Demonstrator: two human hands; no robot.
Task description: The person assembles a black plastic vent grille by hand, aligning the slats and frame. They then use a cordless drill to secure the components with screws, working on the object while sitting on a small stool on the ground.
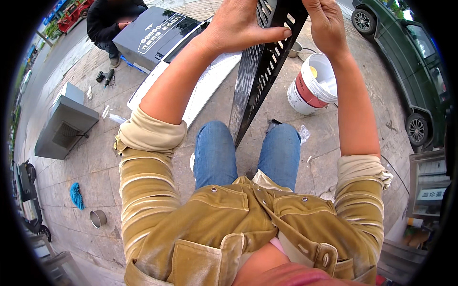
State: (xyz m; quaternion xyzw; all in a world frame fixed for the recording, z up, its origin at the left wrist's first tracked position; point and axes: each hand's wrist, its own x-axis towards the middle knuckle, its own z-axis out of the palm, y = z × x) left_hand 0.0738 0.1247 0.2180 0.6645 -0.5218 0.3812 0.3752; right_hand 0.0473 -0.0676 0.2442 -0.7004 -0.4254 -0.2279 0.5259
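In the head view, a black slotted metal panel (260,78) stands steeply between the person's two denim knees, tapering downward toward the paving (152,260); its top runs out of sight, and whether its lower end touches the ground I cannot tell. The left hand (237,26) has its grip on the panel, thumb laid across the slotted face; the right hand (329,24) curls at the far edge, but the frame cuts off its fingers, so how clenched that grip is I cannot tell. Holding this well probably means spreading the hands wide, pressing evenly so the sheet neither twists nor swings against a leg, and sparing bare skin the slot edges, which may be sharp. Counted: one panel held, one white bucket (300,93) with a red band, one dark carton (155,38), one white board (214,81), one grey metal housing (69,128), one spray bottle (113,116), one blue cloth (76,196), two metal cups, one by the bucket (295,49) and one lower left (98,219), apparently two power tools (109,77), one crouching co-worker (107,24) and one green vehicle (405,57).
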